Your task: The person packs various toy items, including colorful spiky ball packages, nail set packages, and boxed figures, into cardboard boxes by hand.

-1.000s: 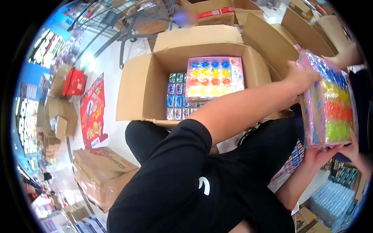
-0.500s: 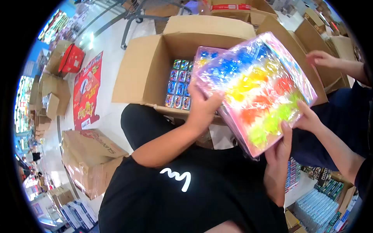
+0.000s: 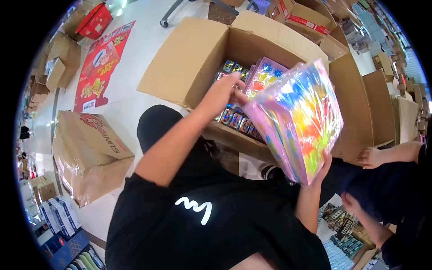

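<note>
holding the tilted, clear-wrapped pink packs (image 3: 299, 121) by their lower right edge, my right grip (image 3: 322, 170) has them at the near right side of the open cardboard box (image 3: 186, 58). my left grip (image 3: 225, 93) is loosely spread beside their left corner; through the head camera i cannot tell whether it touches. inside the box i see small shiny boxes (image 3: 237, 119) and another pink stack (image 3: 268, 73).

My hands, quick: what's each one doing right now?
Left hand: open, apparently holding nothing.
Right hand: holding flat, pink, rectangular, plastic-wrapped packs.
</note>
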{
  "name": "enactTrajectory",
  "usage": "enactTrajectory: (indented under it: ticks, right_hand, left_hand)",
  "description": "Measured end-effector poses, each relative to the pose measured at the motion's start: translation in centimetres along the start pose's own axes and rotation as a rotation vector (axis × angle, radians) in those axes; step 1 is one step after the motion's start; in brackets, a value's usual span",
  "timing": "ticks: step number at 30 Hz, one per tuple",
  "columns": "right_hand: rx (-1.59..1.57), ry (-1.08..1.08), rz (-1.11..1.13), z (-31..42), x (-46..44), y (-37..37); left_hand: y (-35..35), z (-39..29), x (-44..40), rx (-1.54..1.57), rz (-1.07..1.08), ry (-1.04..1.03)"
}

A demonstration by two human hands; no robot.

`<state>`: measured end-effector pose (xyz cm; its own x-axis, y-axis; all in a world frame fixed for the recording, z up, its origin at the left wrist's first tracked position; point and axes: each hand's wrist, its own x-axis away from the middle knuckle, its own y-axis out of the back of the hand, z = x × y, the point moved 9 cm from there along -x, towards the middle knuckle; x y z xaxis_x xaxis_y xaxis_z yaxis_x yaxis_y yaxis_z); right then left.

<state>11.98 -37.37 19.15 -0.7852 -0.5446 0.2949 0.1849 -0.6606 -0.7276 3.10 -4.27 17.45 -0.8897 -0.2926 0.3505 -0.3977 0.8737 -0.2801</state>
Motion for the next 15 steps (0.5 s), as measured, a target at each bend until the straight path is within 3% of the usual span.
enactTrajectory:
  ticks: [4, 5, 7, 8, 10, 13, 15]
  right_hand:
    - [-0.139, -0.036, 0.056, 1.8, 2.5, 2.9]
    - [-0.239, -0.06, 0.18, 2.2, 3.2, 1.1]
    - [-0.185, 0.053, 0.207, 4.1, 4.7, 1.6]
    - [-0.116, 0.123, 0.055, 4.9, 5.1, 3.0]
    - [-0.037, 0.203, -0.01, 6.4, 5.5, 1.1]
    - [0.078, 0.161, -0.068, 6.5, 6.0, 1.5]
    - [0.13, 0.108, -0.163, 4.8, 5.4, 2.6]
  left_hand:
    - [0.1, 0.2, -12.3, -0.639, -0.073, -0.149]
    - [-0.1, 0.8, -15.8, -0.798, -0.074, -0.189]
    - [-1.7, 1.5, -20.8, -1.069, -0.036, -0.214]
    - [-2.2, 2.1, -23.0, -1.067, -0.008, -0.223]
    - [-4.2, 2.5, -26.0, -1.261, 0.023, -0.45]
    - [-4.0, 2.7, -27.9, -1.263, -0.043, -0.252]
    - [-3.8, 3.0, -27.3, -1.221, -0.046, -0.319]
